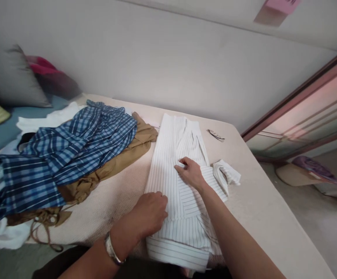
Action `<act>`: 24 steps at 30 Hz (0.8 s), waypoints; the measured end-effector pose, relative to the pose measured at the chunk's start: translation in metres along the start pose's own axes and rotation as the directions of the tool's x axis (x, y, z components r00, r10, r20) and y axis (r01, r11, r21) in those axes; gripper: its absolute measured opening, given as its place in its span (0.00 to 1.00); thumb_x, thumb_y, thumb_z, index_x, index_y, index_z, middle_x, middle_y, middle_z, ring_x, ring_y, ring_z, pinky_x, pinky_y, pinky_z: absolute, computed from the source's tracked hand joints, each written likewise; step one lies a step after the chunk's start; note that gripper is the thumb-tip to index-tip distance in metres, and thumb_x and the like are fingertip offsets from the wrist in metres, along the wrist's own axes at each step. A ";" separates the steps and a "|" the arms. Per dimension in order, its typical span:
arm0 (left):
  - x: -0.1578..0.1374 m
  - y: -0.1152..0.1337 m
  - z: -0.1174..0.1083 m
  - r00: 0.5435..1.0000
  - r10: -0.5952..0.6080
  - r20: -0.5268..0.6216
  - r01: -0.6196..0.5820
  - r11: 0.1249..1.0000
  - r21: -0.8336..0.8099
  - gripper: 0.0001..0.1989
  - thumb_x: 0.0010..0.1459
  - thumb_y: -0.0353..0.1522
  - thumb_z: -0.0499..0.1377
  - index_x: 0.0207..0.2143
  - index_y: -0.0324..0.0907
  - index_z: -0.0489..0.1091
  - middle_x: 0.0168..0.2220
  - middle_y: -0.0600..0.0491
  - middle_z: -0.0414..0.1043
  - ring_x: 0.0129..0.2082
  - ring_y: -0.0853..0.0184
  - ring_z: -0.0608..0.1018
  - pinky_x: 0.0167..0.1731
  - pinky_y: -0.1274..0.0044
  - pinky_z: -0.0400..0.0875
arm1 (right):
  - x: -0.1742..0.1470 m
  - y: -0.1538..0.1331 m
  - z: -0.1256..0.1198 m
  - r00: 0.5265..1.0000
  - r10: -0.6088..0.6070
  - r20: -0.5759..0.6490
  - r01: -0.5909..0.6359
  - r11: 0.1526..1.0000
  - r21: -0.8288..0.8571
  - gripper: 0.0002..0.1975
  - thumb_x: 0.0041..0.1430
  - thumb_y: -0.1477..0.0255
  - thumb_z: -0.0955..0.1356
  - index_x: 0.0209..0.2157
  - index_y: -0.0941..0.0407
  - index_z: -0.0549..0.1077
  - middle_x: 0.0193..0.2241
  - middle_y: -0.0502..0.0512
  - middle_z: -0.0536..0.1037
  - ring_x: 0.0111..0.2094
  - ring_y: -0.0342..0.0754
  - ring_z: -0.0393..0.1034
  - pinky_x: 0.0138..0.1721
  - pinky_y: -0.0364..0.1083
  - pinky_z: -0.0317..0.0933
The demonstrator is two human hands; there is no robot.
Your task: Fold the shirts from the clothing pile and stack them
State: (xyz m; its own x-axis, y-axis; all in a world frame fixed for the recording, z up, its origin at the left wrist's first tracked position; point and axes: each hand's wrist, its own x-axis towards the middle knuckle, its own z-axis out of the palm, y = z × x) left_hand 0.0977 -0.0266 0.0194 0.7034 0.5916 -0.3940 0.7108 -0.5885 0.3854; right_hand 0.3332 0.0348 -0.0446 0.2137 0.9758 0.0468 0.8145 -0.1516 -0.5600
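Observation:
A white pinstriped shirt [167, 155] lies lengthwise on the bed, partly folded, its lower end hanging over the near edge. One sleeve [225, 174] sticks out crumpled to the right. At the shirt's left edge, my left hand [151, 213], with a silver bangle on the wrist, is closed on the cloth; its fingertips are partly hidden. My right hand [190, 172] rests on the middle of the shirt, where the sleeve is folded across. Its thumb and forefinger are bent and a little apart, touching the fabric.
Left of the shirt, a blue plaid garment [81, 143] lies over a brown garment [136, 145] with a cord. Eyeglasses [215, 135] lie near the bed's far right corner. A grey cushion [14, 77] leans on the wall [168, 58]. A basket [296, 176] stands on the floor.

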 end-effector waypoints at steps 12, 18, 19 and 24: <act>0.000 -0.037 -0.026 0.995 -0.094 -0.035 0.097 0.992 0.076 0.12 0.67 0.34 0.50 0.43 0.41 0.72 0.42 0.43 0.78 0.45 0.56 0.79 0.44 0.68 0.70 | -0.039 -0.036 -0.006 0.936 -0.350 -0.042 0.298 0.848 -0.438 0.18 0.61 0.79 0.64 0.53 0.57 0.69 0.53 0.67 0.73 0.58 0.63 0.62 0.61 0.62 0.51; -0.007 -0.044 -0.038 0.979 -0.203 0.018 0.198 0.970 0.142 0.11 0.64 0.34 0.54 0.40 0.40 0.74 0.42 0.44 0.78 0.45 0.56 0.79 0.44 0.68 0.70 | -0.083 -0.058 0.011 0.885 -0.370 0.284 0.441 0.863 -0.247 0.21 0.61 0.76 0.68 0.56 0.53 0.68 0.56 0.63 0.72 0.52 0.58 0.69 0.41 0.54 0.69; -0.009 -0.043 -0.037 0.977 -0.207 0.045 0.199 0.970 0.140 0.11 0.63 0.36 0.55 0.40 0.40 0.75 0.42 0.43 0.78 0.45 0.56 0.79 0.43 0.68 0.71 | -0.084 -0.058 0.010 0.873 -0.371 0.316 0.450 0.863 -0.229 0.20 0.61 0.75 0.69 0.55 0.53 0.69 0.55 0.62 0.72 0.51 0.58 0.70 0.40 0.53 0.69; -0.011 -0.038 -0.028 0.962 -0.220 0.161 0.194 0.967 0.165 0.13 0.60 0.37 0.56 0.38 0.39 0.77 0.42 0.41 0.79 0.44 0.54 0.81 0.41 0.69 0.72 | -0.063 -0.047 -0.045 0.955 -0.297 -0.012 0.296 0.953 -0.063 0.15 0.65 0.67 0.68 0.52 0.53 0.71 0.49 0.59 0.76 0.43 0.53 0.75 0.42 0.52 0.70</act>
State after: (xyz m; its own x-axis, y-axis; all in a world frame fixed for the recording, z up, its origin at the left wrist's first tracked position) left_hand 0.0624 0.0049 0.0327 0.5194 0.6101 -0.5982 0.8231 -0.5452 0.1586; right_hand 0.3057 -0.0264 0.0161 -0.0315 0.9748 0.2210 0.8734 0.1343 -0.4682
